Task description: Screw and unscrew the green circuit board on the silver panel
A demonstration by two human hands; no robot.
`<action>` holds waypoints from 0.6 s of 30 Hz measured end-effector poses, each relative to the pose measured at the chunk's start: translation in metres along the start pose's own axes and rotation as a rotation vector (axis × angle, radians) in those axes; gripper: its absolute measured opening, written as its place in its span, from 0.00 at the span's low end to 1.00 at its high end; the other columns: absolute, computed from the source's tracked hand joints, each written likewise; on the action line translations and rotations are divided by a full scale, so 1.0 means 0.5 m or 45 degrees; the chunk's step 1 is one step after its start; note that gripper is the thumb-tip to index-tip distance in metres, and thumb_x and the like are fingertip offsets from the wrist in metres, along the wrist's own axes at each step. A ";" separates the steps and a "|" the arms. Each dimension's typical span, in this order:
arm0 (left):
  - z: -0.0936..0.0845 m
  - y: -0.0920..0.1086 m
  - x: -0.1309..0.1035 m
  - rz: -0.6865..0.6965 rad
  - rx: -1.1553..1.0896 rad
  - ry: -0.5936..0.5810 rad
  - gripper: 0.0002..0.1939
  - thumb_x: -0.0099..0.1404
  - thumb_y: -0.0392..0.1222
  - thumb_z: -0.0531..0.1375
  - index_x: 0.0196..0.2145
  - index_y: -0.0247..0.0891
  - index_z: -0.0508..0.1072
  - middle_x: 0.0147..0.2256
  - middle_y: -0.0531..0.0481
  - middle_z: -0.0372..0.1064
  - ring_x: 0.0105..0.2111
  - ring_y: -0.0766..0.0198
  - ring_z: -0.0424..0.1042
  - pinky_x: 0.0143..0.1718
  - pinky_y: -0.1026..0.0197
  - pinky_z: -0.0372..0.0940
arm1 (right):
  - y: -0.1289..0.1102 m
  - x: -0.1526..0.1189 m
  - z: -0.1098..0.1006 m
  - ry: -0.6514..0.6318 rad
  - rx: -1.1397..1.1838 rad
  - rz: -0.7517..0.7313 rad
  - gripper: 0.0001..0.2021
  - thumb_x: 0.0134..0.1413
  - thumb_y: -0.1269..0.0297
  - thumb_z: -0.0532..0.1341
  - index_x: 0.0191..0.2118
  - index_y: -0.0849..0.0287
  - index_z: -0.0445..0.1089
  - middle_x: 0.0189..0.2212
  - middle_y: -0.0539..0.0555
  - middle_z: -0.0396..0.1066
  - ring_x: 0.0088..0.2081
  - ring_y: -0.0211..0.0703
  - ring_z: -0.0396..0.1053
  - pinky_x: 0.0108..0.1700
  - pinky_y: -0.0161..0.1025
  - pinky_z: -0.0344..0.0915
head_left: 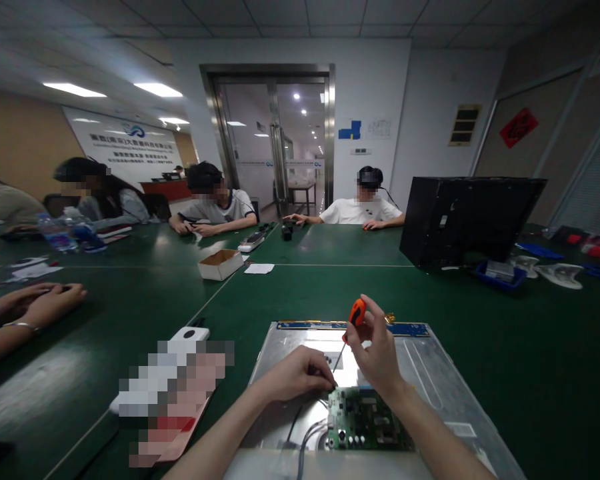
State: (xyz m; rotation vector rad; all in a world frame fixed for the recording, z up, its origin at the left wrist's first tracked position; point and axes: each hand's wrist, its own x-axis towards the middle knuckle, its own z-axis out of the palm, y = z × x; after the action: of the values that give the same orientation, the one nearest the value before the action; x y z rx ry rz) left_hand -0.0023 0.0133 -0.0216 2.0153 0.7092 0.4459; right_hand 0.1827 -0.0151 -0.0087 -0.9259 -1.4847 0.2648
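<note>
My right hand holds an orange and black screwdriver by its handle, the shaft slanting down to the left. The shaft's lower end is close to the fingertips of my left hand, which are pinched together at the upper left corner of a green circuit board. Whatever those fingers hold is too small to make out. Beneath the board lies a large silver metal panel with a blue strip along its far edge. Dark cables run beside the board's left side.
Left of the panel lie a white device and a pink object. Farther off are an open box, a black monitor and a blue tray. Another person's hands rest at the left; several people sit around the table.
</note>
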 end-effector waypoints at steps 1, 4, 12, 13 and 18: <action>0.000 -0.002 0.000 -0.003 -0.006 -0.002 0.05 0.57 0.37 0.65 0.32 0.36 0.81 0.28 0.50 0.75 0.29 0.63 0.70 0.31 0.66 0.61 | -0.002 -0.002 0.001 -0.006 -0.022 -0.081 0.23 0.60 0.68 0.55 0.59 0.56 0.51 0.27 0.47 0.70 0.22 0.35 0.70 0.23 0.31 0.69; 0.001 -0.004 0.000 -0.030 -0.019 0.008 0.05 0.55 0.35 0.65 0.31 0.36 0.81 0.28 0.50 0.75 0.29 0.63 0.70 0.31 0.66 0.62 | -0.009 -0.008 0.005 -0.019 -0.043 -0.224 0.24 0.60 0.70 0.55 0.60 0.55 0.50 0.25 0.46 0.67 0.21 0.35 0.69 0.23 0.31 0.68; 0.002 -0.011 0.002 -0.057 -0.199 -0.011 0.04 0.53 0.34 0.65 0.28 0.35 0.79 0.26 0.52 0.73 0.27 0.65 0.68 0.30 0.66 0.62 | -0.009 -0.023 0.015 -0.109 -0.139 -0.320 0.26 0.60 0.69 0.54 0.62 0.56 0.48 0.26 0.48 0.67 0.21 0.36 0.67 0.22 0.32 0.66; 0.002 -0.011 0.003 -0.062 -0.214 -0.016 0.04 0.52 0.34 0.64 0.28 0.35 0.79 0.26 0.53 0.72 0.26 0.65 0.67 0.29 0.66 0.61 | -0.008 -0.023 0.016 -0.123 -0.140 -0.325 0.26 0.60 0.69 0.54 0.62 0.56 0.48 0.26 0.48 0.68 0.21 0.36 0.66 0.22 0.32 0.65; 0.002 -0.009 0.004 -0.080 -0.199 -0.017 0.04 0.52 0.33 0.64 0.29 0.35 0.79 0.27 0.53 0.72 0.28 0.65 0.68 0.31 0.65 0.62 | -0.004 -0.026 0.016 -0.176 -0.129 -0.317 0.26 0.60 0.69 0.53 0.63 0.55 0.48 0.27 0.49 0.69 0.21 0.36 0.66 0.22 0.32 0.64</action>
State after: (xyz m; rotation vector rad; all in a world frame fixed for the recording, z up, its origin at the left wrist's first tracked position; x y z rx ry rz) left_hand -0.0017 0.0156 -0.0257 1.8434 0.7058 0.4374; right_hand 0.1729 -0.0219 -0.0183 -0.8047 -1.7360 0.0728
